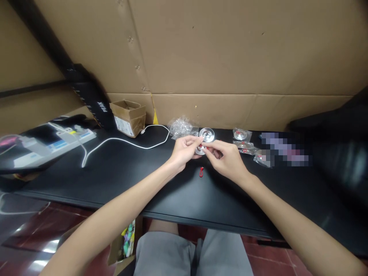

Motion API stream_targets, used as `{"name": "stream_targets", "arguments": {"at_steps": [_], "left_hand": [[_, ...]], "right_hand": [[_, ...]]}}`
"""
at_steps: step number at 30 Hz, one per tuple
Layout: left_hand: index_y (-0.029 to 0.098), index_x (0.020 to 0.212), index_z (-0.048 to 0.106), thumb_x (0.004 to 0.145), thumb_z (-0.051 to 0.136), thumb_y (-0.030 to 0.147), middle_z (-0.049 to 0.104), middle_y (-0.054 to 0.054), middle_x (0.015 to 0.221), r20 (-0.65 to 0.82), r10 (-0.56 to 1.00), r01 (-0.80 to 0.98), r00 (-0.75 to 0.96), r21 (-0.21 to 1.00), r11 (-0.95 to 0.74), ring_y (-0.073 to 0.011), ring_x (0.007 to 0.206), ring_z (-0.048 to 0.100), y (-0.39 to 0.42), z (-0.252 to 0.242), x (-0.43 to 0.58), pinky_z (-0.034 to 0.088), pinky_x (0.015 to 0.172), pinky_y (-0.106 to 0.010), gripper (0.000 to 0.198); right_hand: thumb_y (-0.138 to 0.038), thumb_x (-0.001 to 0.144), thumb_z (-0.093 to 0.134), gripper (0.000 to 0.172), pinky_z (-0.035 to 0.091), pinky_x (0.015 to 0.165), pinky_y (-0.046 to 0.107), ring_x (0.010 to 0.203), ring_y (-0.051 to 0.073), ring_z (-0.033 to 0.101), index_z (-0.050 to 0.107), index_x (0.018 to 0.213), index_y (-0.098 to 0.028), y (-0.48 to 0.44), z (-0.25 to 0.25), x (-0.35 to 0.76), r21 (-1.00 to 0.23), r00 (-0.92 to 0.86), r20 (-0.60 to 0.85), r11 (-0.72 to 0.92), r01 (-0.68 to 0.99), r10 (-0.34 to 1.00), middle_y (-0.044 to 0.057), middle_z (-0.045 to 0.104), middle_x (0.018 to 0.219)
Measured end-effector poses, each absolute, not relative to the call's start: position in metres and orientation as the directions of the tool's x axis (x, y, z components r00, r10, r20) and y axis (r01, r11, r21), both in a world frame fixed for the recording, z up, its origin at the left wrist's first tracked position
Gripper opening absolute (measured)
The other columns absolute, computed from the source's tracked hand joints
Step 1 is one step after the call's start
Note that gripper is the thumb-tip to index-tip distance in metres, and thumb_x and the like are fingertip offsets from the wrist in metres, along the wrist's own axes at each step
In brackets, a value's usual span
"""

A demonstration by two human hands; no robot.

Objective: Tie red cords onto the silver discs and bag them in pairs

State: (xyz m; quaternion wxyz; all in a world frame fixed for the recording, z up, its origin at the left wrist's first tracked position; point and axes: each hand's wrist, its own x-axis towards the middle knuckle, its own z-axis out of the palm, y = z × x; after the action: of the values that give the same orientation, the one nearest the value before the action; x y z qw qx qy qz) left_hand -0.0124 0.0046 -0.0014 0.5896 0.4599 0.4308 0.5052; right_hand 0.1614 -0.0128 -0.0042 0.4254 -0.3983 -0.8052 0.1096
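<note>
My left hand (186, 151) is closed around the edge of a shiny metal disc (199, 150), shaped like a small cymbal, held above the black table. My right hand (225, 156) meets it there, its thumb and forefinger pinching a red cord (203, 146) at the disc's middle. The fingers partly cover both. Just beyond my hands a second metal disc (207, 134) lies on the table. A loose loop of red cord (201, 172) rests nearer to me.
Several plastic-wrapped discs (242, 134) lie to the right. Crumpled clear plastic bags (183, 127) sit behind my left hand. Farther left stand an open cardboard box (129, 117) and a white cable (126, 142) runs across the table (172, 195). A cardboard wall (218, 109) closes off the back.
</note>
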Motion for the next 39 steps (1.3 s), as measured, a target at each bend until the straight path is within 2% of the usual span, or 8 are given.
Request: {"name": "stream_targets", "arguments": {"at_steps": [4,10,15,20,26,29,34,39], "left_hand": [[0.015,0.092,0.074,0.084,0.083,0.042,0.073,-0.005,0.078,-0.062,0.996,-0.239,0.069,0.968,0.077,-0.0137,0.071,0.069,0.002,-0.006,-0.006,0.063,0.072,-0.032,0.030],[0.014,0.090,0.074,0.082,0.085,0.042,0.075,-0.005,0.079,-0.052,0.998,-0.284,0.047,0.957,0.063,-0.0128,0.068,0.069,0.001,-0.011,-0.002,0.063,0.070,-0.030,0.032],[0.013,0.092,0.075,0.081,0.085,0.044,0.076,-0.006,0.081,-0.025,0.997,-0.237,0.067,0.971,0.040,-0.0138,0.068,0.070,0.001,-0.015,-0.001,0.063,0.066,-0.028,0.035],[0.014,0.092,0.073,0.082,0.084,0.049,0.076,-0.006,0.079,0.000,0.995,-0.196,0.095,0.980,0.019,-0.0156,0.064,0.071,0.006,-0.017,-0.003,0.065,0.060,-0.032,0.038],[0.012,0.089,0.072,0.087,0.081,0.033,0.076,-0.008,0.078,-0.030,0.998,-0.139,0.057,0.990,0.037,-0.0179,0.064,0.073,0.013,-0.018,-0.008,0.064,0.054,-0.030,0.024],[0.011,0.092,0.073,0.092,0.076,0.027,0.077,-0.009,0.081,-0.039,0.998,-0.113,0.048,0.993,0.044,-0.0182,0.068,0.074,0.013,-0.016,-0.009,0.065,0.056,-0.030,0.016],[0.011,0.099,0.073,0.094,0.074,0.030,0.078,-0.012,0.088,-0.047,0.992,-0.103,0.120,0.993,0.059,-0.0213,0.075,0.078,0.011,-0.013,-0.011,0.066,0.060,-0.030,0.020],[0.010,0.101,0.072,0.094,0.073,0.031,0.078,-0.013,0.088,-0.086,0.984,-0.077,0.153,0.992,0.099,-0.0227,0.071,0.079,0.014,-0.016,-0.013,0.063,0.055,-0.026,0.022]], "right_hand": [[-0.033,0.097,0.065,0.023,0.042,0.059,0.033,0.057,0.017,0.050,0.084,0.107,-0.026,-0.012,-0.009,0.158,-0.539,-0.249,0.607,0.621,0.569,0.755,0.001,0.062,0.067],[-0.034,0.098,0.064,0.022,0.042,0.062,0.034,0.060,0.017,0.052,0.085,0.094,-0.027,-0.011,-0.010,0.158,-0.555,-0.289,0.573,0.622,0.552,0.767,0.002,0.067,0.071],[-0.031,0.095,0.068,0.012,0.045,0.062,0.033,0.058,0.017,0.053,0.076,0.090,-0.024,-0.009,-0.012,0.158,-0.621,-0.281,0.505,0.570,0.538,0.816,0.000,0.065,0.067],[-0.031,0.101,0.058,0.014,0.046,0.067,0.035,0.065,0.020,0.056,0.068,0.098,-0.023,-0.009,-0.012,0.157,-0.544,-0.316,0.544,0.613,0.573,0.777,0.002,0.062,0.072],[-0.044,0.102,0.057,0.022,0.046,0.062,0.037,0.064,0.020,0.055,0.067,0.103,-0.025,-0.018,0.011,0.163,-0.599,-0.074,0.675,0.604,0.525,0.734,0.006,0.068,0.085],[-0.044,0.100,0.061,0.021,0.047,0.063,0.037,0.067,0.021,0.058,0.068,0.101,-0.024,-0.009,0.020,0.179,-0.606,0.054,0.708,0.567,0.558,0.704,0.007,0.070,0.086],[-0.031,0.092,0.063,0.011,0.047,0.065,0.038,0.063,0.021,0.061,0.067,0.088,-0.022,0.026,0.005,0.226,-0.559,-0.056,0.533,0.401,0.726,0.844,0.005,0.069,0.074],[-0.021,0.088,0.061,0.003,0.050,0.074,0.042,0.071,0.025,0.065,0.064,0.089,-0.020,0.056,-0.018,0.257,-0.554,0.016,0.462,0.274,0.787,0.887,0.009,0.072,0.080]]}}
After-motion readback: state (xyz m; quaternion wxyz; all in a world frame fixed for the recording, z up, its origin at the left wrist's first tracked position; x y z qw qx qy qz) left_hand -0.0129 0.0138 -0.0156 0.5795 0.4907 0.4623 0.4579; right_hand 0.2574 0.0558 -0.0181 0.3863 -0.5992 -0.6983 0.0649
